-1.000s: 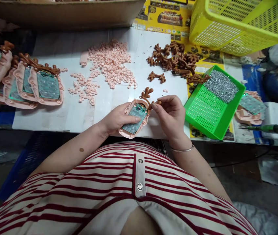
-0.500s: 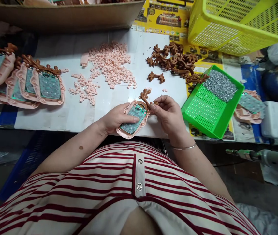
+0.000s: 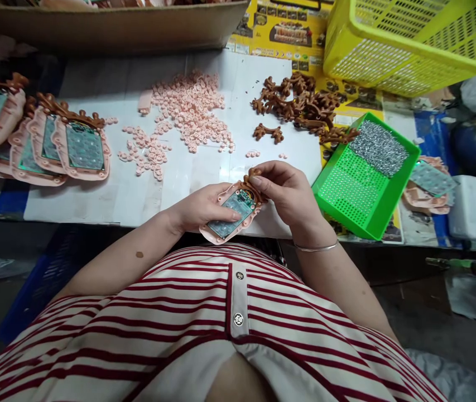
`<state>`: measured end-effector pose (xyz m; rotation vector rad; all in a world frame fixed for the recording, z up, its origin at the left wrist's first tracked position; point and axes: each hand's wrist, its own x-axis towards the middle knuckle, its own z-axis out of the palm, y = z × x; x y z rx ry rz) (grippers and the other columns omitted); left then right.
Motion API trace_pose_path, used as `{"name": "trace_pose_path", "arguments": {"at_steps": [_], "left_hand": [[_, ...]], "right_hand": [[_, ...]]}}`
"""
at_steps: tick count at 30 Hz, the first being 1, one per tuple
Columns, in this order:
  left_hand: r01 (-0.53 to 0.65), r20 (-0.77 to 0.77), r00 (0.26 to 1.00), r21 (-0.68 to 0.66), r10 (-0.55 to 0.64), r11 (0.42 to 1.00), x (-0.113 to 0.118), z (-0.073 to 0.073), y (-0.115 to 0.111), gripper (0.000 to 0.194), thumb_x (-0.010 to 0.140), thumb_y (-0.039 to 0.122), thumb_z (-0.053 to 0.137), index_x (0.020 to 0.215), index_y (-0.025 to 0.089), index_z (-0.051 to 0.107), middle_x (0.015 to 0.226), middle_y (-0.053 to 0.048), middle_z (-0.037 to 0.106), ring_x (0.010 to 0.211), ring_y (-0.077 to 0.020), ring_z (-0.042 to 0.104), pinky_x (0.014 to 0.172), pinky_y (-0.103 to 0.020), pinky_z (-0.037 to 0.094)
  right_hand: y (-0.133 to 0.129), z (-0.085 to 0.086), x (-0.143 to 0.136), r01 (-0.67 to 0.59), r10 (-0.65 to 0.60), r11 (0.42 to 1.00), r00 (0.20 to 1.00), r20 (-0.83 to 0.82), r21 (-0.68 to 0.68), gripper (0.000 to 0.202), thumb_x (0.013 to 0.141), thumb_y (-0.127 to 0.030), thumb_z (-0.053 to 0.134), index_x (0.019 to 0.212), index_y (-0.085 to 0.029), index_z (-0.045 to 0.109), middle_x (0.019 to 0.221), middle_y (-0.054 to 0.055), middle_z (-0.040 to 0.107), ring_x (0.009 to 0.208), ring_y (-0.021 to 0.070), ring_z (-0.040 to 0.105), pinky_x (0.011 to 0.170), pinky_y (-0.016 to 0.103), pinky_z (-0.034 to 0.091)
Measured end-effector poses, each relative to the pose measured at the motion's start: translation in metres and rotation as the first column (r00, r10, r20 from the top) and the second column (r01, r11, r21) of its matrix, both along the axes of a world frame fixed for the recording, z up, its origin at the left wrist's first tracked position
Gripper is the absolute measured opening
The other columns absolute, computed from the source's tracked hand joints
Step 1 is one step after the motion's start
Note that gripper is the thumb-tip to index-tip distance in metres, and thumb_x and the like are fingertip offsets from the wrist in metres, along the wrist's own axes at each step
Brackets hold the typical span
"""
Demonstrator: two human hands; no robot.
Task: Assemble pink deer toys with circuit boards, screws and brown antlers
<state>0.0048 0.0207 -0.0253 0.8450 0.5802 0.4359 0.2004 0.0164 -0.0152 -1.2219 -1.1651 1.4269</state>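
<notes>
My left hand (image 3: 202,209) is closed around a pink plastic shell (image 3: 212,237), its thumb lying across the green circuit board (image 3: 231,211) inside. At the shell's upper right end, my right hand (image 3: 290,192) pinches a brown antler-shaped piece (image 3: 251,176) between thumb and fingers. That piece lies against the shell's rim; whether it is seated there I cannot tell, since my fingers cover part of it. Beyond my hands is a heap of similar brown antler pieces (image 3: 300,103), with one antler piece (image 3: 268,133) apart from it. Small pink plastic parts (image 3: 191,109) lie heaped further left.
Several shells with boards and antlers (image 3: 82,148) are stacked at the left. A green basket (image 3: 338,190) of metal screws stands right, a yellow crate (image 3: 388,70) behind it. A cardboard box (image 3: 107,30) borders the back left. One power screwdriver (image 3: 464,265) hangs at the right.
My right hand has shifted slightly, bringing the antler piece down against the shell's end. A small pink strip once behind the antler now shows on the table. The screwdriver at right has swung rightward.
</notes>
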Motion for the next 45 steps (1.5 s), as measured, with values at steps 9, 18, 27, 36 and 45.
{"name": "trace_pose_path", "arguments": {"at_steps": [9,18,27,36,45], "left_hand": [[0.020,-0.091,0.996,0.127,-0.008,0.992,0.002,-0.001,-0.001,0.040,0.070,0.021,0.079,0.105,0.013,0.062,0.088,-0.005,0.073,0.079,-0.0162,0.067,0.079,-0.029,0.052],[-0.044,-0.015,0.999,-0.039,0.043,0.998,0.001,0.001,0.000,0.046,0.068,0.023,0.084,0.106,0.011,0.062,0.088,-0.009,0.073,0.075,-0.0181,0.068,0.068,-0.028,0.053],[-0.046,0.026,0.998,-0.109,0.049,0.993,-0.001,0.003,0.004,0.041,0.068,0.021,0.083,0.102,0.010,0.064,0.086,-0.010,0.073,0.071,-0.0172,0.067,0.063,-0.025,0.051],[-0.110,0.079,0.989,-0.166,0.124,0.980,-0.004,0.002,0.002,0.043,0.065,0.019,0.085,0.102,0.009,0.065,0.082,-0.010,0.073,0.069,-0.0186,0.069,0.062,-0.026,0.053],[-0.339,0.058,0.932,-0.204,0.357,0.918,-0.020,0.005,0.008,0.042,0.065,0.017,0.086,0.102,0.010,0.067,0.086,-0.009,0.074,0.072,-0.0177,0.070,0.068,-0.029,0.056]], "right_hand": [[0.000,0.005,0.006,-0.066,0.057,0.997,0.985,0.163,0.050,0.042,0.070,-0.054,0.087,0.083,-0.020,0.064,0.073,-0.002,0.065,0.062,0.0106,0.056,0.059,0.028,0.047],[0.004,-0.005,0.004,-0.023,0.021,1.000,0.991,0.129,0.012,0.052,0.074,-0.073,0.075,0.088,-0.023,0.067,0.080,0.000,0.068,0.068,0.0120,0.059,0.063,0.028,0.051],[-0.012,-0.013,0.022,-0.012,0.012,0.996,1.000,0.008,-0.093,0.041,0.073,-0.057,0.084,0.084,-0.021,0.070,0.072,-0.002,0.067,0.061,0.0092,0.059,0.062,0.025,0.051],[-0.004,-0.006,0.009,-0.023,0.001,0.997,0.962,0.273,0.076,0.038,0.082,-0.060,0.072,0.082,-0.022,0.065,0.070,-0.001,0.066,0.063,0.0125,0.059,0.063,0.030,0.051],[0.055,0.019,0.009,-0.169,0.016,0.959,0.832,0.555,0.225,0.047,0.086,-0.066,0.066,0.092,-0.020,0.071,0.078,0.003,0.070,0.067,0.0142,0.058,0.063,0.030,0.045]]}}
